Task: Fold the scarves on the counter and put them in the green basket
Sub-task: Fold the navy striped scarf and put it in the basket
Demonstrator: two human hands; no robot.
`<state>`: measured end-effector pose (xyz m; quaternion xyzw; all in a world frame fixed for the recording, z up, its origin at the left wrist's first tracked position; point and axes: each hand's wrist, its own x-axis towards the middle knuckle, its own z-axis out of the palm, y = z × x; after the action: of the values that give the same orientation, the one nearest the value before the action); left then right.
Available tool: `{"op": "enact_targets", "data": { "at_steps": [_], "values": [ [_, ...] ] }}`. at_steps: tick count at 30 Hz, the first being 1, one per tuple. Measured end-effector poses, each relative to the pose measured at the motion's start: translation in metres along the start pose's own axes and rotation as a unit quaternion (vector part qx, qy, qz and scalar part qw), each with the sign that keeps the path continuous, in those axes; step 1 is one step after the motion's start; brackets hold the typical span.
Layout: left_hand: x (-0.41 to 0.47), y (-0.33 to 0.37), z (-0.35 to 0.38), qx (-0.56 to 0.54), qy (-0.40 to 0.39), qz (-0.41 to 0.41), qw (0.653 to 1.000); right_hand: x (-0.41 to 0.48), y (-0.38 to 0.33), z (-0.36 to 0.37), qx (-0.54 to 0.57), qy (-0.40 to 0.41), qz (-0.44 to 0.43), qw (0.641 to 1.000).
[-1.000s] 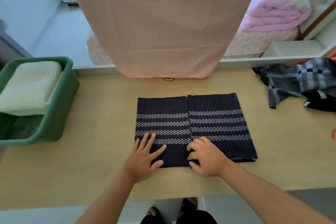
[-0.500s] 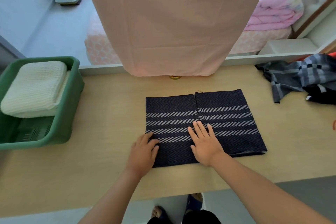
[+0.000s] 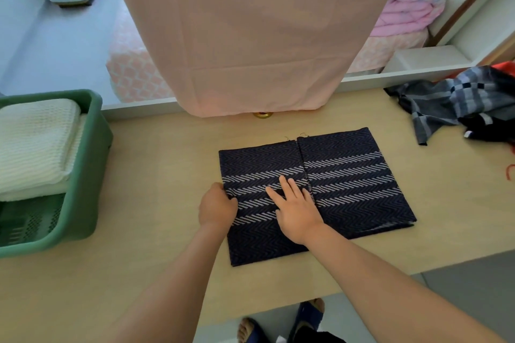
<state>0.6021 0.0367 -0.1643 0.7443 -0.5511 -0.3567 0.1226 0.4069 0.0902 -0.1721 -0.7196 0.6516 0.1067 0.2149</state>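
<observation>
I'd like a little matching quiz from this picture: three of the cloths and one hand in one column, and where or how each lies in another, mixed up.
1. navy scarf
2. cream knit cloth
3. grey checked scarf
4. right hand

A. crumpled at the right end of the counter
B. folded, in the green basket
C. lying flat on the navy scarf
D. folded flat, mid-counter

Pairs: 1-D, 2-B, 3-A, 4-C
</observation>
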Motion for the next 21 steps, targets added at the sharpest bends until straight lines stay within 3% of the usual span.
{"op": "enact_targets", "data": {
  "at_steps": [4, 7, 9, 11, 17, 21],
  "values": [
    [-0.005, 0.018, 0.001, -0.187, -0.051, -0.063, 0.979, 0.001, 0.002, -0.014, 0.076, 0.010, -0.011, 0.997],
    [-0.014, 0.047, -0.002, -0.284, -0.103, -0.044, 0.952, -0.004, 0.005, -0.036, 0.274, 0.099, 0.027, 0.956],
    [-0.023, 0.072, -0.002, -0.291, -0.154, -0.021, 0.944, -0.010, 0.009, -0.057, 0.437, 0.092, 0.066, 0.892],
    [-0.033, 0.100, 0.003, -0.278, -0.213, -0.004, 0.937, -0.018, 0.019, -0.075, 0.524, 0.074, 0.090, 0.844],
    [-0.052, 0.174, 0.048, -0.221, -0.318, 0.086, 0.918, -0.033, 0.080, -0.098, 0.614, 0.074, 0.171, 0.767],
    [-0.056, 0.209, 0.100, -0.168, -0.367, 0.077, 0.911, -0.036, 0.136, -0.091, 0.590, 0.115, 0.212, 0.770]
  ]
}}
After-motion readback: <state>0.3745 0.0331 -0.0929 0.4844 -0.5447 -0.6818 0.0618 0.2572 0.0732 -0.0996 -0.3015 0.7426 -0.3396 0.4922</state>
